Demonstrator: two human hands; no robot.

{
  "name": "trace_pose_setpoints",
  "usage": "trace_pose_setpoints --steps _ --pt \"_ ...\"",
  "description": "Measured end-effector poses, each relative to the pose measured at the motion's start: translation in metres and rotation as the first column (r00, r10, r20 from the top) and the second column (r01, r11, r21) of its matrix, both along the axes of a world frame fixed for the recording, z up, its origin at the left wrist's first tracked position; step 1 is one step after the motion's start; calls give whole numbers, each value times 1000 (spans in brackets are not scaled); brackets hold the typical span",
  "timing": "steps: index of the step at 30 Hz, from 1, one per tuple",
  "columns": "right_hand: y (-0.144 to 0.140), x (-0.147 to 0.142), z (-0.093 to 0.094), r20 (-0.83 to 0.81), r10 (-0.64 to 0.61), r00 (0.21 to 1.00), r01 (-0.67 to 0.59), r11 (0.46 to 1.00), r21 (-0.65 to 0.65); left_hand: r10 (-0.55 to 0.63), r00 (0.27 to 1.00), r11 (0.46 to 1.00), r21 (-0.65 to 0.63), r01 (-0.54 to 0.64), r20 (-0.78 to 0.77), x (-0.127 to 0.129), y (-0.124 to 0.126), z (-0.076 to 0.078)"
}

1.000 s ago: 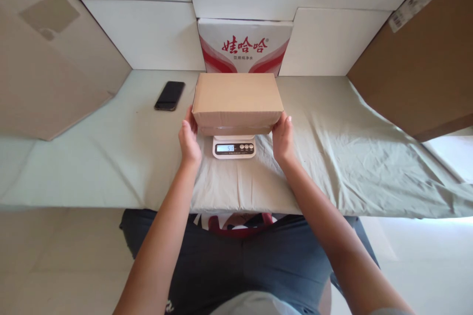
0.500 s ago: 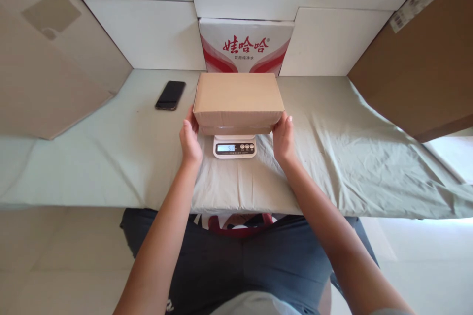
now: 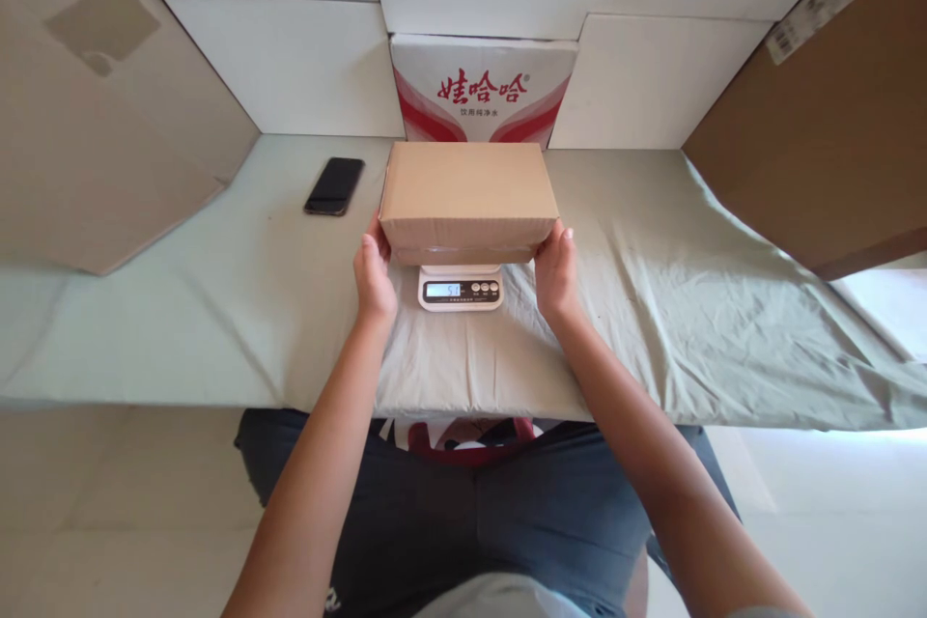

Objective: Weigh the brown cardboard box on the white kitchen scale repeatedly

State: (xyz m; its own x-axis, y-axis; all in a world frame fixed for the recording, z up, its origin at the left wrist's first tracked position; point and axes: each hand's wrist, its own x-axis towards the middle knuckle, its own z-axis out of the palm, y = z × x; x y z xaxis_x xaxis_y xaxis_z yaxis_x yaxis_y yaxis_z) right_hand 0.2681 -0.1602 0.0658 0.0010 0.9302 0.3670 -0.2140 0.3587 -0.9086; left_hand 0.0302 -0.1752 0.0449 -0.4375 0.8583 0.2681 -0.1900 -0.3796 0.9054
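A closed brown cardboard box [image 3: 469,182] is over a small white digital scale [image 3: 460,301], hiding its weighing plate. Lit digits that look like 51 show on the scale's display, with three round buttons to the right. Against the box's left end rests my left hand [image 3: 375,275], thumb up, its other fingers partly behind the cardboard. My right hand [image 3: 556,272] presses the opposite end in the same way. Between them the two hands hold the box level. Whether its full weight sits on the scale I cannot tell.
Left of the box a black smartphone [image 3: 334,185] lies on the pale green cloth [image 3: 290,309]. White boxes and a red-and-white printed carton [image 3: 484,89] form a wall behind. Large brown cartons flank the table at left [image 3: 108,145] and right [image 3: 818,135].
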Motion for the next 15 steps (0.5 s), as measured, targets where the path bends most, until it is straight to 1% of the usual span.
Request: trace_pose_setpoints --steps 3,8,15 --pt "0 0 0 25 -7 1000 7 1000 -2 3 1000 1000 -2 -3 3 0 0 0" --pt "2 1 -2 -1 -6 1000 6 1000 -10 1 1000 1000 -4 -1 2 0 0 1" --pt "2 1 -3 14 5 1000 -5 1000 8 -2 1000 1000 -15 2 7 0 0 -1"
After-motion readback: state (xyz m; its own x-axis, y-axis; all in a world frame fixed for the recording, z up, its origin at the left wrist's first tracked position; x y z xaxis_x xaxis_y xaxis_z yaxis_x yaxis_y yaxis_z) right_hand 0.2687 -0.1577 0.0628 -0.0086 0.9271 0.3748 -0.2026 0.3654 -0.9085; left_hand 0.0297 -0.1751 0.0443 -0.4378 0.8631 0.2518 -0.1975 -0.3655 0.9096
